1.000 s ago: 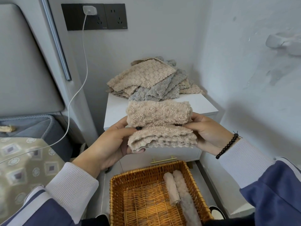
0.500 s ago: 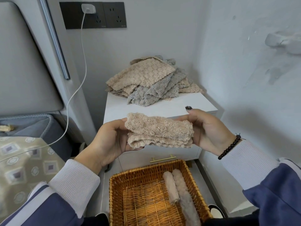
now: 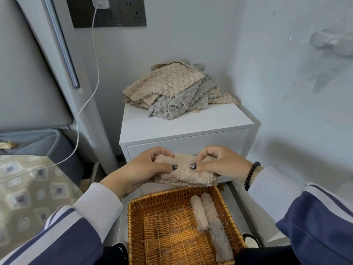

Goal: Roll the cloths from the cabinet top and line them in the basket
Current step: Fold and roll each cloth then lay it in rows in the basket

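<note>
Beige, fluffy cloth (image 3: 186,174), light and limp I judge, sits half-rolled above the basket's (image 3: 133,224) twelve o'clock rim, my left hand (image 3: 145,169) and right hand (image 3: 219,165) curled around its ends, thumbs pressing its middle.

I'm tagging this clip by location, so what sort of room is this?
Probably a bedroom: a padded headboard beside a patterned bedcover, a white bedside cabinet, and a charger plugged in above.
</note>
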